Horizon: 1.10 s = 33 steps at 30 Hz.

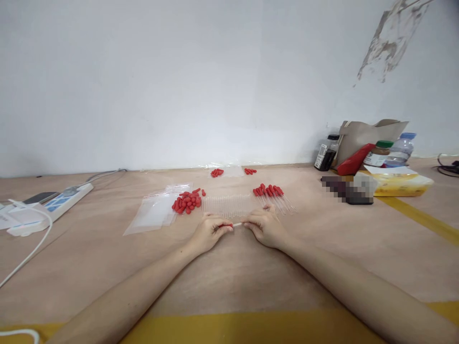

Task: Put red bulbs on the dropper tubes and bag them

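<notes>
A slim tube [237, 224], pinched at both ends

The tube lies across the middle of the table [233, 282], just on the near side of a row of clear tubes [226, 206]. The left hand's [209, 232] grip is closed on a red bulb [230, 225] at its left end; the right hand's [264, 227] grip pinches its right end. Fingers hide how deep the bulb sits.

Pressing off-line could crack the tube, which looks thin and brittle, or let the bulb slip. The right hand is close beside the capped tubes [268, 191], so a sideways knock might scatter them. A nudge from the left could send loose bulbs [185, 203] rolling, some resting on slick plastic bags [148, 212].

The surface is brown and matt, with a yellow band [233, 329] along the near side. The pale wall [179, 86] beyond has a damaged patch [389, 40] at right. A power strip [50, 210] lies far left; a dark bottle [326, 153] and a jar [378, 155] stand far right.
</notes>
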Available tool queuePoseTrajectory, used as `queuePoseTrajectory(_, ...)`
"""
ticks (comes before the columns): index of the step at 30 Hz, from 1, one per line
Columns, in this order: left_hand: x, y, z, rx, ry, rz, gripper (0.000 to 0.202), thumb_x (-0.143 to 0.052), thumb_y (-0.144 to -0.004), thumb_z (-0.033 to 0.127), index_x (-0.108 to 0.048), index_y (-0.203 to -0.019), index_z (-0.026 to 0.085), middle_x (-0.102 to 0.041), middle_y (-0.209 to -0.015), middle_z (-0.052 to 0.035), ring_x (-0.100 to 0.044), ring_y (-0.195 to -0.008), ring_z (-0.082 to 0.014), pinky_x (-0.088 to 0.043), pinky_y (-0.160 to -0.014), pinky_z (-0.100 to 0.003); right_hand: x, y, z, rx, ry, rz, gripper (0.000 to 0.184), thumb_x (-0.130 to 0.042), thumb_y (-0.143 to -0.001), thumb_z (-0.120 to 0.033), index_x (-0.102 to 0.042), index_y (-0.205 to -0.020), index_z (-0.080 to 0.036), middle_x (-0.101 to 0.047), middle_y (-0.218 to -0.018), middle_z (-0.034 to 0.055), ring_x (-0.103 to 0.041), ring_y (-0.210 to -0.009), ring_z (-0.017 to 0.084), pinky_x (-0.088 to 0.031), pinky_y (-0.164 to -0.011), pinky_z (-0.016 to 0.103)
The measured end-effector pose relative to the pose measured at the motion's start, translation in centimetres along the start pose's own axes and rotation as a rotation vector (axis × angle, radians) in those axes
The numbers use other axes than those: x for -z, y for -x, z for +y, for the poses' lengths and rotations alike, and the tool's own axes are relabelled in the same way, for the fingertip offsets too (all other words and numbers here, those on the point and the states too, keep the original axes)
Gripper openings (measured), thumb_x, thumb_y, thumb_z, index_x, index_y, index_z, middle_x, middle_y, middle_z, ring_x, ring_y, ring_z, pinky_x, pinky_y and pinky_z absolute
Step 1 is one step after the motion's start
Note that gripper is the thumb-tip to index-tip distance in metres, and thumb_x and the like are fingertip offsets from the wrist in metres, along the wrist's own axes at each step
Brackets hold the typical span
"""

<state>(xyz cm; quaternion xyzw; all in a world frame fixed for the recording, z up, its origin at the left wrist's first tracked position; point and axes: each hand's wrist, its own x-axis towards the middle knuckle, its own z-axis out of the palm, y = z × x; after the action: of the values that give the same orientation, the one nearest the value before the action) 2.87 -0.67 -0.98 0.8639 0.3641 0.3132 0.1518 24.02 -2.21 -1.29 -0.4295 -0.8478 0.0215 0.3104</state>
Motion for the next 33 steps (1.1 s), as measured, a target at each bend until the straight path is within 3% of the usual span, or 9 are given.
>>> queuePoseTrajectory(6,0.3,0.0,0.5,-0.003,-0.068,-0.001,0.016,-0.053,-0.081,0.033,-0.065,-0.080,0.023,-0.070,-0.079,-0.0007,-0.061,-0.071,-0.0159,-0.032,-0.079,-0.032,-0.1,0.2,-0.4,0.003,0.035,-0.004,0.024,-0.042,-0.085,-0.024,-0.065,-0.084,-0.023,-0.067,-0.077,0.0023,-0.054,-0.068,0.013,-0.020,-0.078,0.034)
queuePoseTrajectory(15,0.2,0.1,0.6,-0.121,-0.089,-0.042,0.017,-0.048,-0.084,0.031,-0.061,-0.083,0.020,-0.066,-0.077,-0.0016,-0.057,-0.071,-0.0147,-0.032,-0.079,-0.031,-0.2,0.2,-1.1,0.035,0.014,-0.003,0.024,-0.041,-0.085,-0.022,-0.064,-0.079,-0.021,-0.067,-0.073,0.0011,-0.053,-0.064,0.012,-0.020,-0.073,0.031)
queuePoseTrajectory(27,0.0,0.2,0.5,-0.123,-0.061,-0.050,0.017,-0.048,-0.083,0.031,-0.061,-0.085,0.020,-0.065,-0.079,-0.0024,-0.057,-0.074,-0.0156,-0.033,-0.081,-0.032,-0.8,0.1,-1.3,0.049,0.016,-0.019,0.023,-0.041,-0.085,-0.021,-0.062,-0.078,-0.021,-0.067,-0.074,0.0012,-0.053,-0.067,0.012,-0.020,-0.073,0.031)
queuePoseTrajectory(33,0.6,0.0,0.3,-0.096,-0.102,-0.009,0.019,-0.054,-0.080,0.035,-0.060,-0.091,0.022,-0.065,-0.083,-0.0021,-0.058,-0.078,-0.0171,-0.030,-0.086,-0.035,0.4,-0.4,-1.9,0.116,0.195,-0.042,0.025,-0.039,-0.086,-0.024,-0.064,-0.082,-0.020,-0.065,-0.077,0.0048,-0.051,-0.075,0.016,-0.021,-0.076,0.033)
